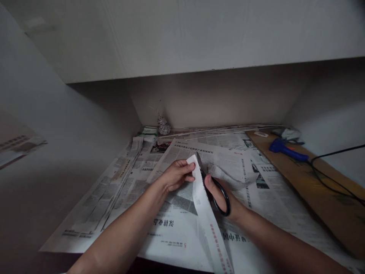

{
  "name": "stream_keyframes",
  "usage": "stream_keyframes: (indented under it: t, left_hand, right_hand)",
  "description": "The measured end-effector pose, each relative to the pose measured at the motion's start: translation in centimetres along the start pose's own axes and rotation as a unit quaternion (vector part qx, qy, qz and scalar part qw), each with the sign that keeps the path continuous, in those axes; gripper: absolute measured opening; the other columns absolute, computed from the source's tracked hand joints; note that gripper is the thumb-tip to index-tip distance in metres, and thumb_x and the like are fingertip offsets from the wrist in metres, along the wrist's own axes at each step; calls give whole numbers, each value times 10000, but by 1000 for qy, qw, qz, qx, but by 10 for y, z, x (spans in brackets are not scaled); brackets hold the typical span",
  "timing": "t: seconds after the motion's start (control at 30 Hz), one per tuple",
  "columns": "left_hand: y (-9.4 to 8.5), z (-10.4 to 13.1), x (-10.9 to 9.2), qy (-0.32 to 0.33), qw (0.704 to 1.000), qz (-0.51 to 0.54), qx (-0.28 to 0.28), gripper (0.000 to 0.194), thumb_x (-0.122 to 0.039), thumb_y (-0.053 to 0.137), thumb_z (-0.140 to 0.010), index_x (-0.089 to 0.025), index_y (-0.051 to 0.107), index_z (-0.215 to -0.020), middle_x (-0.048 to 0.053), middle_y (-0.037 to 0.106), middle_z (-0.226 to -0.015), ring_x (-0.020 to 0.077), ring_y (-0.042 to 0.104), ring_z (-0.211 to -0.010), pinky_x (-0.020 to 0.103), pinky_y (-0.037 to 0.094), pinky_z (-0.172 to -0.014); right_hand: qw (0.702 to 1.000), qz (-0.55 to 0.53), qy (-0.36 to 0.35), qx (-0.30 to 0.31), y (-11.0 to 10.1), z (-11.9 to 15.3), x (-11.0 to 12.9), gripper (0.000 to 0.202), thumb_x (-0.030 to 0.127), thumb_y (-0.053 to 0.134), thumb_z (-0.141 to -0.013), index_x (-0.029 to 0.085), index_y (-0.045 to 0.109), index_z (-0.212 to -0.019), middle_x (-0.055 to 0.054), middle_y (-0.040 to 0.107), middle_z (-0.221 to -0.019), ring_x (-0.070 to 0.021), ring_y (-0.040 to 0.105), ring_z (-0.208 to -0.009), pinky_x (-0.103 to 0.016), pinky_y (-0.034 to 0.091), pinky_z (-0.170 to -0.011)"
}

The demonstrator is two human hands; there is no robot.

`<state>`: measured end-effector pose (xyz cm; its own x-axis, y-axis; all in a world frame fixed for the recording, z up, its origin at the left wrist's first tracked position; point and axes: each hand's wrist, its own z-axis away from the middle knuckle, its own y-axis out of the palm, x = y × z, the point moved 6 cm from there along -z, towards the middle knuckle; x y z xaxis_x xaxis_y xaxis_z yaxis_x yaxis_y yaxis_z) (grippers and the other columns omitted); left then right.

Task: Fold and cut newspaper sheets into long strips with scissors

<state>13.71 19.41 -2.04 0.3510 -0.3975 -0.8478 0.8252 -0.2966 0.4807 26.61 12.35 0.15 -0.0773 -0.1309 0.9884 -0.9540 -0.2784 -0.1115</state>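
My left hand (179,175) pinches the upper end of a long newspaper strip (209,220) between thumb and fingers. The strip hangs down toward the table's front edge, with red print near its lower end. My right hand (218,192) is closed around the black handles of a pair of scissors (225,207). The scissor blades point up and away, lying along the strip's right edge close to my left fingertips. How far the blades are apart I cannot tell. Beneath both hands lie newspaper sheets (168,236), with a curled piece of newspaper (228,177) just beyond my right hand.
Cut newspaper strips (114,190) lie in a stack on the left. A cone of coiled paper (163,126) stands at the back, beside thin paper rods (216,133). On the right, a blue glue gun (288,150) with a black cord rests on a cardboard sheet (313,205). A white panel (199,38) overhangs the table.
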Motion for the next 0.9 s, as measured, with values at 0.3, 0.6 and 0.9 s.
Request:
stream_keyframes:
  t: [0.3, 0.6, 0.9]
  left_hand:
    - [0, 1, -2, 11, 1000, -12, -10, 377, -274, 971, -558, -50, 740, -755, 61, 708, -661, 112, 649, -518, 163, 539, -443]
    - [-28, 5, -34, 109, 980, 45, -160, 254, -360, 711, -904, -182, 626, -1066, 35, 732, -804, 132, 706, -632, 211, 611, -539]
    - [-66, 11, -127, 261, 896, 64, -352, 399, -372, 634, -955, -172, 594, -1299, 114, 623, -1298, 249, 648, -1093, 470, 572, -906]
  right_hand:
    - [992, -81, 97, -15, 2, 2, -5, 700, 915, 510, -737, 215, 527, -734, 81, 456, -468, -77, 394, -292, -205, 311, -294]
    - [971, -77, -25, -225, -49, -11, 12, 571, 784, 652, -764, 228, 530, -718, 70, 496, -505, -87, 461, -364, -216, 416, -336]
    - [971, -76, -37, -225, -57, -20, 4, 557, 747, 667, -790, 209, 549, -706, 63, 515, -511, -86, 482, -359, -217, 410, -346]
